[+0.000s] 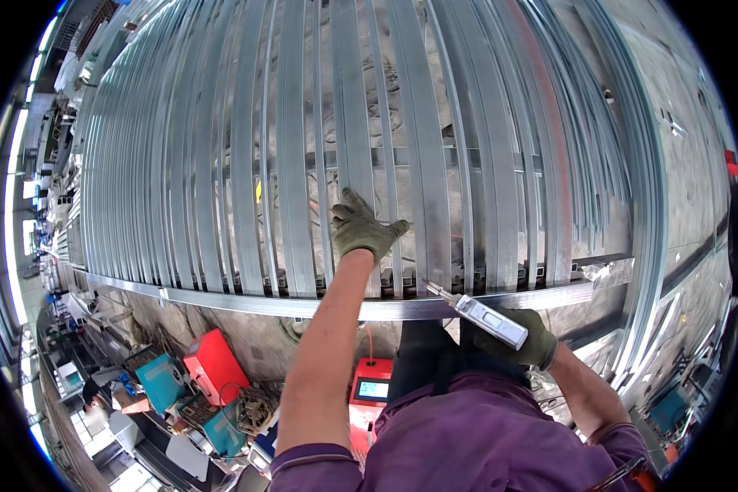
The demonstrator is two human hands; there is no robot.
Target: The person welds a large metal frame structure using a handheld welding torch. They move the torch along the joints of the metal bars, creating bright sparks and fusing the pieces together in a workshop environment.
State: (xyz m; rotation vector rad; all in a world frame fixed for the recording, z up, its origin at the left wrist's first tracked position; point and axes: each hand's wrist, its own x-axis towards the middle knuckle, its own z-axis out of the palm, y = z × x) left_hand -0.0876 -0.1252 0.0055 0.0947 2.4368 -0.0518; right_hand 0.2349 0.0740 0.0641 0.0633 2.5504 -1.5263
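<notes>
My left hand (365, 230), in a grey-green work glove, is spread over a long flat steel profile (348, 107) with the thumb pointing right. Its fingertips are on or just above the metal; I cannot tell which. In my gloved right hand (533, 338) is a silver, boxy welding gun (492, 322) with a thin nozzle. The nozzle points up and left, near the lower ends of the profiles, above a shiny square steel tube (402, 310) running crosswise in front of me. The fingers of the right hand are mostly hidden behind the gun.
Many parallel steel profiles (197, 148) reach away from me, with gaps between them. A cross tube (385, 157) runs beneath. Behind the front tube stands a red machine (371, 385) with a small screen. A red case (216, 366) and teal boxes (160, 381) sit lower left. Long profiles (644, 164) lie right.
</notes>
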